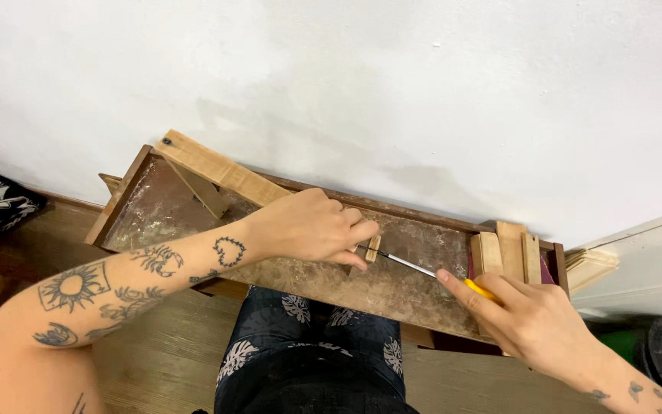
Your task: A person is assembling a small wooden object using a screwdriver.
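Currently a small wooden block is pinched in the left hand, held against the shallow wooden tray near its middle. A yellow-handled screwdriver is gripped in the closed right hand, its tip set at the block. Fastening is judged under way, not finished; loose wood pieces wait at the right end.

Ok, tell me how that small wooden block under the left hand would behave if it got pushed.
The small wooden block looks light, so it would probably slide on the dusty tray. It appears stiff and squarish, unlikely to roll. The left hand pinches it, which likely steadies it against the screwdriver.
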